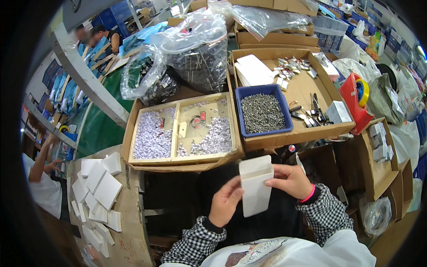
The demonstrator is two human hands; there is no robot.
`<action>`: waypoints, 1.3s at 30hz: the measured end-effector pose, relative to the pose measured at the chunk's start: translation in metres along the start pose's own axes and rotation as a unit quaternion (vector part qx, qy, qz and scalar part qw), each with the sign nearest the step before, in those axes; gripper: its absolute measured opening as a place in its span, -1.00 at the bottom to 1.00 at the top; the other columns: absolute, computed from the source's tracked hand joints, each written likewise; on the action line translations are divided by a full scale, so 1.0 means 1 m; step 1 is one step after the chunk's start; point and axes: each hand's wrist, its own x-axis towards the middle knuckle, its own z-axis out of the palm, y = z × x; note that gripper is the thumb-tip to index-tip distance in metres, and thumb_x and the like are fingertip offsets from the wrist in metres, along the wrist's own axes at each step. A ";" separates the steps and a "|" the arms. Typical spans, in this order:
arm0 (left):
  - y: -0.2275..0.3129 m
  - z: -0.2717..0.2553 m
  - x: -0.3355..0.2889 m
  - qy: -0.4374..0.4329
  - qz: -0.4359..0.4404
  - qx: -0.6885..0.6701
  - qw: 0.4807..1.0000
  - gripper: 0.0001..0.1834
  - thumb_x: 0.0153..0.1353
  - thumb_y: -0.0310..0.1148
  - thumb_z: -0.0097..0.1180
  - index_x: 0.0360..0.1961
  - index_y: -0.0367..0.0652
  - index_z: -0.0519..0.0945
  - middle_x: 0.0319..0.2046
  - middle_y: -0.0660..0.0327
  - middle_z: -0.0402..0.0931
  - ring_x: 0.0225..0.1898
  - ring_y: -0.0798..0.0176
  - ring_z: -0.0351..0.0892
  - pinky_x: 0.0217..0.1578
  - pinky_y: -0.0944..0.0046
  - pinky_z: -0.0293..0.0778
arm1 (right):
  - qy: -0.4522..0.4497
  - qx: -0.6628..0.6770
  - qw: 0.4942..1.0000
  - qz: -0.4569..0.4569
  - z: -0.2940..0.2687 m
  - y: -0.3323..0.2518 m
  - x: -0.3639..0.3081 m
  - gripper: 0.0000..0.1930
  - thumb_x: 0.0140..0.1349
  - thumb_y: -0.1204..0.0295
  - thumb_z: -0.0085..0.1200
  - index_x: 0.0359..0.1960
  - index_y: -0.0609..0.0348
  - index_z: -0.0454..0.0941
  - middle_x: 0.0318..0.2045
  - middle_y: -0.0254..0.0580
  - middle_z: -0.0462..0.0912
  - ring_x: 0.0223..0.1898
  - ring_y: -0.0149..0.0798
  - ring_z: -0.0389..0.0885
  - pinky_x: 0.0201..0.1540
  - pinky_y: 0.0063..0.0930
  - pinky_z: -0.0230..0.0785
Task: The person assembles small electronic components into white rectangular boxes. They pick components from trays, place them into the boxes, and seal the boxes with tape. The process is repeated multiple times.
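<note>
Between my two hands is a slim white carton (257,196), tilted, with an end flap raised at its upper end. The fingers of my left hand (226,202) close on its left edge. At the upper right edge, my right hand (290,181) grips it, thumb on the front and fingers partly hidden behind. Beyond the carton lies a two-part wooden tray (174,129) with many tiny whitish pieces. To its right, a blue bin (290,121) full of small grey metal parts sits in a cardboard tray (318,132).
A pile of white boxes (103,189) covers part of the table (129,222) at left. A metal post (84,71) rises behind it. Plastic bags of dark parts (195,62) stand at the back. A red holder (353,100) and an open carton (378,178) are at right. A co-worker's arm (40,162) shows far left.
</note>
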 end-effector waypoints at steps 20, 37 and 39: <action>-0.066 0.004 -0.040 -0.022 0.048 0.167 0.984 -0.54 0.32 -0.34 -0.06 0.25 0.05 0.28 -0.03 0.07 0.50 -0.08 0.20 0.52 -0.01 0.32 0.42 | 0.139 -0.032 0.989 0.051 0.028 0.085 -0.078 -0.55 0.18 0.65 0.06 0.13 0.27 0.30 -0.14 -0.19 0.52 -0.16 -0.41 0.48 -0.08 -0.55 0.36; -0.020 0.002 -0.018 -0.030 -0.045 0.140 0.989 -0.78 0.26 -0.44 0.07 -0.10 -0.30 0.56 -0.20 0.23 0.57 -0.17 0.45 0.50 -0.11 0.47 0.43 | 0.117 0.064 0.991 -0.025 0.019 0.069 -0.063 -0.87 0.12 0.62 0.15 -0.30 0.26 0.50 -0.29 -0.25 0.56 -0.26 -0.44 0.51 -0.13 -0.54 0.38; -0.021 -0.001 -0.017 -0.025 -0.076 0.131 0.988 -0.80 0.25 -0.45 0.07 -0.13 -0.29 0.57 -0.21 0.23 0.57 -0.18 0.45 0.50 -0.12 0.46 0.43 | 0.104 0.103 0.989 -0.021 0.021 0.070 -0.060 -0.88 0.13 0.60 0.16 -0.30 0.29 0.51 -0.28 -0.24 0.55 -0.23 -0.43 0.51 -0.13 -0.55 0.38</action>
